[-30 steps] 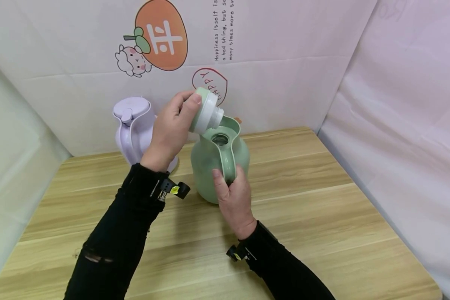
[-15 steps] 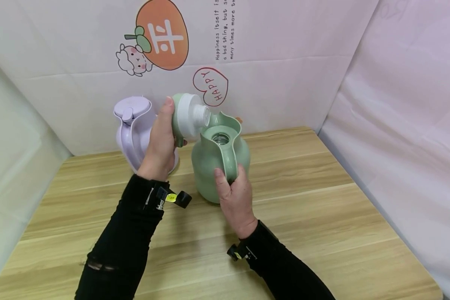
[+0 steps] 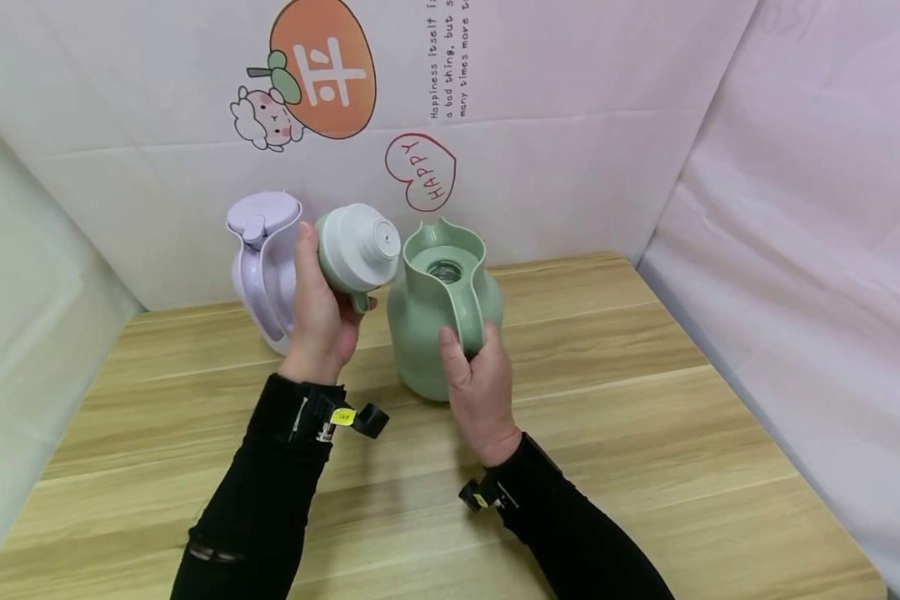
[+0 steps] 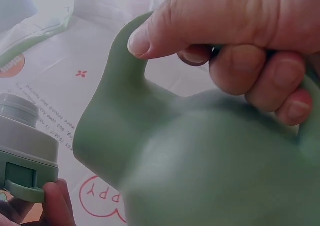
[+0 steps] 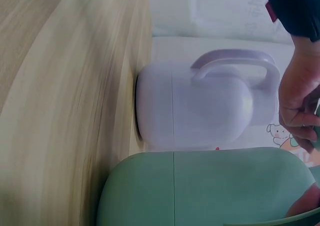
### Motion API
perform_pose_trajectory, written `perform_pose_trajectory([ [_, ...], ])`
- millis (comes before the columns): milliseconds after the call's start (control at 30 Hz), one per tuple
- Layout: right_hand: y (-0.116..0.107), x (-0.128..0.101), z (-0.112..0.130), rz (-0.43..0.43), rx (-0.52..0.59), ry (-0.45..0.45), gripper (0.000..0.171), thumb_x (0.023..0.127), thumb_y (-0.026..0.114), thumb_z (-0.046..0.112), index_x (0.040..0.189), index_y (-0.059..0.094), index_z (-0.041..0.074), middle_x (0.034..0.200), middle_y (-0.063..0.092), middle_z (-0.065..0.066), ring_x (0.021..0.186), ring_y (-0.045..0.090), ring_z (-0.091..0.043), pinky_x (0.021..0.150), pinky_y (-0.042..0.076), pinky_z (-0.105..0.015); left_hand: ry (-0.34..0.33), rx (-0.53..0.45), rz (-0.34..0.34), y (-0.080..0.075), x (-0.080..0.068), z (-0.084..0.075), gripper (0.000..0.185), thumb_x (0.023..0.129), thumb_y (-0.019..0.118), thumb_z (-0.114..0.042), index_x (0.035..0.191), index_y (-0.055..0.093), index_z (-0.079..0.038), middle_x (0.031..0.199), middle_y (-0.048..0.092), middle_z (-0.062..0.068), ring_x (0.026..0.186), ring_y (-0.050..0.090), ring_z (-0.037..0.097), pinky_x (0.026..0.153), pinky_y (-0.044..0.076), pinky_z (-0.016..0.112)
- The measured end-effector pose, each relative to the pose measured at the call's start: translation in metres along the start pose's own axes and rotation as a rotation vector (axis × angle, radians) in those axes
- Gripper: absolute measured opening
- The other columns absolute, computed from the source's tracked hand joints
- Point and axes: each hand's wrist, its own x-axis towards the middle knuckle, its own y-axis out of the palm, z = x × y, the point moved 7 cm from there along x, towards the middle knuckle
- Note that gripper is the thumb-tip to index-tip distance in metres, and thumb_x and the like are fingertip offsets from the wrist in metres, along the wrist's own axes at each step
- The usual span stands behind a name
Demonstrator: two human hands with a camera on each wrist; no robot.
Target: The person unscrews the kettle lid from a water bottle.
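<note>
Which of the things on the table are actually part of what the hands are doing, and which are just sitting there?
In use:
green jug, standing open on the table, its handle gripped by the right hand
lid, held off the jug by the left hand

Lying about:
purple jug, lid on, behind the left hand
wooden table
wall stickers

Purple jug [image 3: 264,267] – right side hidden behind left hand [image 3: 321,312]. Green jug [image 4: 200,156] blurred, cut off at btm edge in left wrist view.
</note>
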Motion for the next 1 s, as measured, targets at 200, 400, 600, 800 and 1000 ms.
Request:
perform_pose_trajectory([
  [200,-0.003,0.005,-0.001,-0.023,-0.021,-0.032,0.037,0.103,0.062,0.031,0.111,0.058,-0.005,0.104,0.070,-0.019,0.095,0.068,-0.028,0.082,0.057,-0.048,-0.030,-0.046,-0.006,-0.006,-0.006,0.012,0.063,0.105,0.026,-0.069,0.125,0.067,-0.025,0.095,0.074,-0.004,0.071,0.060,0.013,0.053,0.039,0.024],
  [400,-0.004,0.010,-0.005,-0.028,-0.023,-0.030,0.039,0.103,0.060,0.033,0.110,0.058,-0.005,0.103,0.069,-0.020,0.093,0.067,-0.029,0.081,0.057,-0.048,-0.097,-0.085,-0.010,-0.014,-0.011,0.030,0.072,0.104,0.021,-0.072,0.125,0.067,-0.021,0.095,0.076,-0.004,0.071,0.066,0.015,0.055,0.043,0.025],
  [600,-0.008,0.015,-0.009,-0.048,-0.044,-0.024,0.041,0.103,0.059,0.035,0.108,0.059,-0.005,0.098,0.068,-0.019,0.090,0.065,-0.030,0.078,0.055,-0.049,-0.178,-0.128,-0.024,-0.020,-0.013,0.046,0.076,0.104,0.016,-0.074,0.129,0.065,-0.022,0.095,0.076,-0.002,0.071,0.068,0.015,0.058,0.047,0.025],
  [800,-0.009,0.019,-0.013,-0.045,-0.034,-0.017,0.042,0.104,0.059,0.035,0.111,0.059,-0.006,0.103,0.069,-0.021,0.092,0.066,-0.030,0.079,0.055,-0.048,-0.268,-0.166,-0.062,-0.028,-0.015,0.063,0.081,0.102,0.012,-0.076,0.134,0.064,-0.022,0.100,0.076,0.002,0.075,0.070,0.015,0.061,0.051,0.024],
  [1000,-0.010,0.023,-0.016,-0.038,-0.010,-0.007,0.043,0.104,0.059,0.036,0.115,0.058,-0.006,0.110,0.070,-0.021,0.099,0.068,-0.030,0.084,0.056,-0.048,-0.337,-0.192,-0.071,-0.034,-0.016,0.080,0.081,0.104,0.010,-0.074,0.136,0.063,-0.022,0.105,0.076,0.006,0.078,0.071,0.016,0.062,0.053,0.023],
])
